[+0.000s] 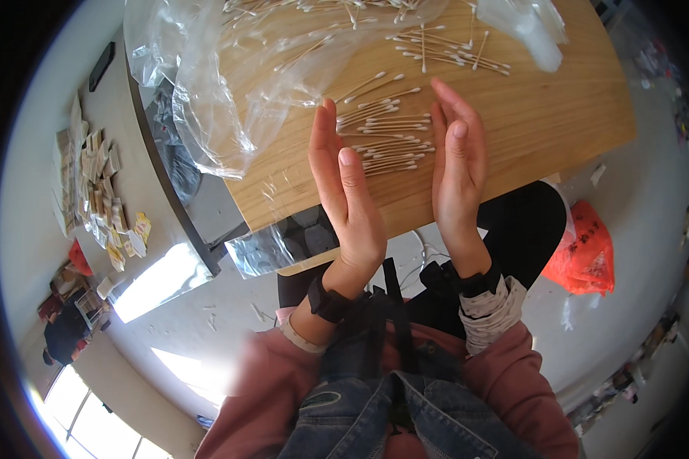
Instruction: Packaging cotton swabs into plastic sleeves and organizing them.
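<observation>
- Your left hand (351, 203) and right hand (459, 176) are standing unclenched, palms facing, gripping nothing.
- Swabs (394, 159) are lying between them on the table (559, 99), flanked, seemingly to line up their ends.

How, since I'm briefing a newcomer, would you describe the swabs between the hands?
Over the wooden table, find the left hand and right hand. The swabs between them lie nearly parallel, unlike the crisscrossed pile beyond.
</observation>
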The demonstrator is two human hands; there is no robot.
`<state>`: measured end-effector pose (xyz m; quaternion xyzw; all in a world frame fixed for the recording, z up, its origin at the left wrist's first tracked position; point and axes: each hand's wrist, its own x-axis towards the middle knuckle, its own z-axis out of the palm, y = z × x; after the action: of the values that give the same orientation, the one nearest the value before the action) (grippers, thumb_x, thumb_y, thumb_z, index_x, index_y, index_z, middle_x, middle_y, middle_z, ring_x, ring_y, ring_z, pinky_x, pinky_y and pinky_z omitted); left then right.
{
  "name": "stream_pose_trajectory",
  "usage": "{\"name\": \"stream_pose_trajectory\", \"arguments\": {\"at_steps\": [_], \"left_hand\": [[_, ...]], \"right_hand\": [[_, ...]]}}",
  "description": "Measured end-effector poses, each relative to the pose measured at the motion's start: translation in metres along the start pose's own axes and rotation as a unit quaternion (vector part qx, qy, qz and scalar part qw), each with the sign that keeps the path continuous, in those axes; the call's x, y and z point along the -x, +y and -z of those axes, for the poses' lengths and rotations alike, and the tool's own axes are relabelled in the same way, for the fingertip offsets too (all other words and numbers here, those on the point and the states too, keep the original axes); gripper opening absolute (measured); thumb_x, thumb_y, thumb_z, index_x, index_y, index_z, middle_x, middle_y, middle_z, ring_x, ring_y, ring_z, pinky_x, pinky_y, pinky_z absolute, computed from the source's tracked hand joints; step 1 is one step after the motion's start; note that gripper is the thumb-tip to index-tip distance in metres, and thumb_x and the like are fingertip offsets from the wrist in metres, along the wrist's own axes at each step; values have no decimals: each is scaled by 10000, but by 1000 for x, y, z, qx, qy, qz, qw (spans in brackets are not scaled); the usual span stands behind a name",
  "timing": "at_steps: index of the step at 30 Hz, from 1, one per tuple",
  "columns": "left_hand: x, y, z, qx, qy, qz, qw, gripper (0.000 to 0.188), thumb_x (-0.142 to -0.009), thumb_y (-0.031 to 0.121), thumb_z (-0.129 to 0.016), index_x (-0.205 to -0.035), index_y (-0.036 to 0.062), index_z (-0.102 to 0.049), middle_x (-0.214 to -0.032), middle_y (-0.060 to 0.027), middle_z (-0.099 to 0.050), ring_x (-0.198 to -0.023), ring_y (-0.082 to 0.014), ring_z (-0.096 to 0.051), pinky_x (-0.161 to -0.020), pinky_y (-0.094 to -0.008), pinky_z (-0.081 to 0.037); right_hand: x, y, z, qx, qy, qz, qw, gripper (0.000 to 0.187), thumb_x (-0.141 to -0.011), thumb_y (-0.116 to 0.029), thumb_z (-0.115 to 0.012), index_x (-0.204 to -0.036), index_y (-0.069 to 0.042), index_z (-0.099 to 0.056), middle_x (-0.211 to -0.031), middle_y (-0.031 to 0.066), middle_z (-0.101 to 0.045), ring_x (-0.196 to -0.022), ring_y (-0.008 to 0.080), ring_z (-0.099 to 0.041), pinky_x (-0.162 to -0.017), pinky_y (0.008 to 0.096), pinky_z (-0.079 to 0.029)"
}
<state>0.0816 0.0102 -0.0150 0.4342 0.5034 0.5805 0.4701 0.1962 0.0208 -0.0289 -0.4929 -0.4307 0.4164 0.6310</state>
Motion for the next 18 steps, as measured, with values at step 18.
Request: {"name": "stream_pose_trajectory", "arguments": {"at_steps": [18], "left_hand": [[-9,-4,-4,75,11,1,997,580,-1102,334,-337,-1550,-20,-238,-1625,-159,-269,-1515,-263,-230,-1243,-408,-155]], "right_hand": [[2,6,-14,-50,-13,14,999,587,-1096,-434,-339,-1443,34,-411,-1480,162,-459,-1399,232,-412,-1207,382,-279]]}}
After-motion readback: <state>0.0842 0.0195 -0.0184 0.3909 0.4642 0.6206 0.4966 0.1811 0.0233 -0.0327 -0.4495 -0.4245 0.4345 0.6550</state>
